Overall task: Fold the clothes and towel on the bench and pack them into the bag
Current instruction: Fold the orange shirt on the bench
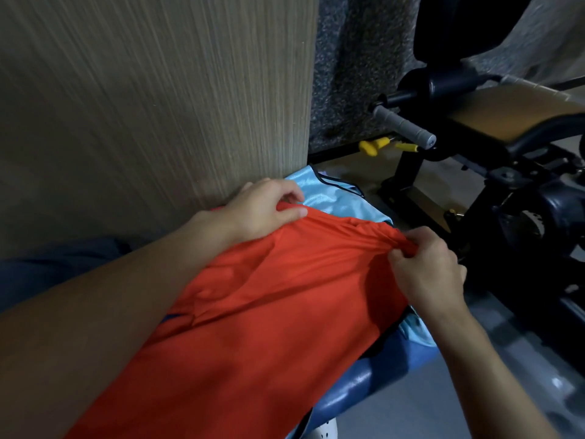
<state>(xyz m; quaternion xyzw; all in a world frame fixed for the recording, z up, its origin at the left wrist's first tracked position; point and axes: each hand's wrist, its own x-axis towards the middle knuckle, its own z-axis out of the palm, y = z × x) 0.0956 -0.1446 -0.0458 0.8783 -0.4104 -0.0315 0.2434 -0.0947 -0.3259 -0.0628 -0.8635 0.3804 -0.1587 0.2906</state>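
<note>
L hand (262, 210) fingers curled, pinching | R hand (427, 264) fingers curled, pinching

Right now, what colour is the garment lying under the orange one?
Light blue garment with dark trim, seen in the head view.

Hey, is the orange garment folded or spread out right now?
Spread out. The orange garment lies stretched across the blue bench, with the left hand and right hand pinching its far edge.

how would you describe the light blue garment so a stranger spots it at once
Find the tall wood-grain panel; the padded blue bench sits at its foot. There a shiny light blue garment peeks out beyond the orange cloth, alone in having dark edging.
</note>
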